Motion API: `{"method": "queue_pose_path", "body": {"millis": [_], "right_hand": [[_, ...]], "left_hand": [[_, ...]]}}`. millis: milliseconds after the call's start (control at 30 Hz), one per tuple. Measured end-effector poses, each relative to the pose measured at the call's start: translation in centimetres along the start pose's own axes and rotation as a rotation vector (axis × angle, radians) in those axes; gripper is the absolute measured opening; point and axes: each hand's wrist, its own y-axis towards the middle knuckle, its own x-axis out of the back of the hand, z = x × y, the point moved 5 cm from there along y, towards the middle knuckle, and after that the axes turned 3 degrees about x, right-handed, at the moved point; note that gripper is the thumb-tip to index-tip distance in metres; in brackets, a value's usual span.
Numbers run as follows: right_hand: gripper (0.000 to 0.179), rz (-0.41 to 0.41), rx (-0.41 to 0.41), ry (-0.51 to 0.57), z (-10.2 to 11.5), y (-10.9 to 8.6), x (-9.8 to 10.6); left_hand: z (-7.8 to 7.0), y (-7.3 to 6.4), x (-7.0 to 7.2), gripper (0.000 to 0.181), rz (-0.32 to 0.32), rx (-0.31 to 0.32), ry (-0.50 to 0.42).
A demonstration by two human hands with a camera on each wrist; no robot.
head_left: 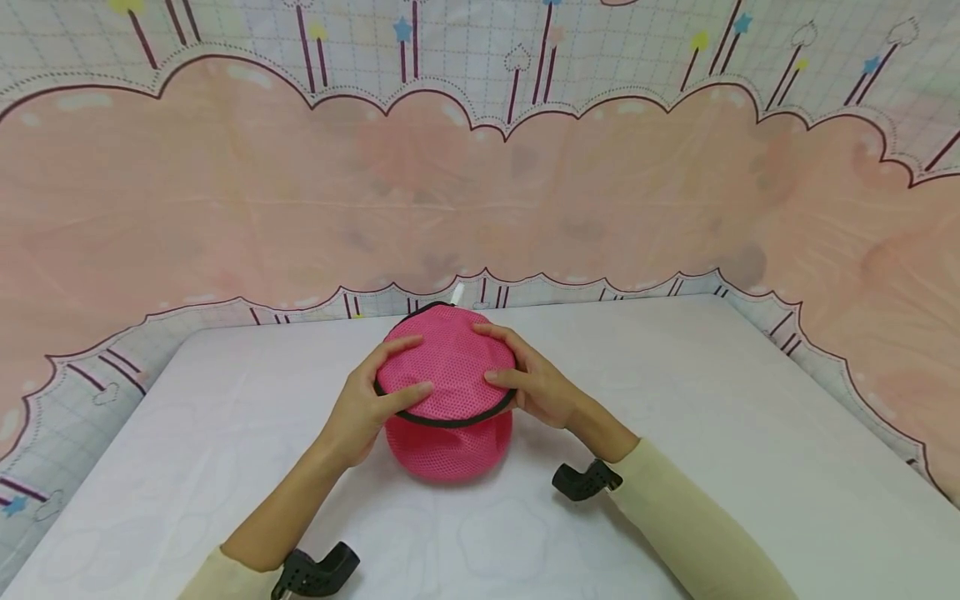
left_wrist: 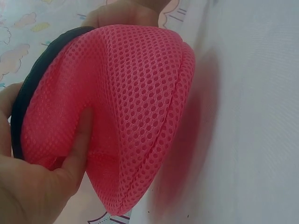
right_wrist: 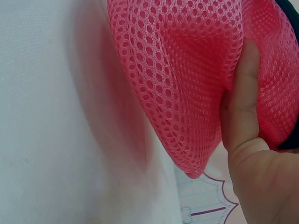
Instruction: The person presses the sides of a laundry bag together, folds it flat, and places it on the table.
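A pink mesh laundry bag (head_left: 450,362) with black trim (head_left: 448,423) is between both hands at the middle of the white table. My left hand (head_left: 360,408) grips its left side, thumb and fingers spread over the black edge. On the right side my right hand (head_left: 543,383) holds the bag, with thumb and a finger on the mesh top. Seen from the left wrist, the bag's lower body (left_wrist: 145,93) bulges close over the table, its mesh creased near a finger. The right wrist view shows the mesh side (right_wrist: 163,79) folded inward beside the fingers. A small white tab (head_left: 457,293) sticks up behind the bag.
The white table (head_left: 675,400) spreads out on both sides of the bag. A peach and white patterned cloth (head_left: 300,183) hangs behind and runs around its edges. Black wrist cameras (head_left: 318,571) are strapped at the cuffs of the pale sleeves (head_left: 690,508).
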Motion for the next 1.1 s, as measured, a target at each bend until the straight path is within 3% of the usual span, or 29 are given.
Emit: {"method": "queue_pose_path", "body": {"millis": [367,667,1100], "right_hand": [[0.061,-0.009,0.002,0.063,-0.8,0.0,0.0],[0.06,-0.025,0.011,0.093,-1.2,0.0,0.0],[0.058,-0.054,-0.009,0.083,-2.1,0.1,0.4]], "left_hand": [[0.8,0.1,0.0,0.063,0.029,0.059,-0.089],[1.2,0.1,0.0,0.064,0.036,0.083,-0.104],[2.1,0.1,0.0,0.062,0.026,0.127,-0.197]]}}
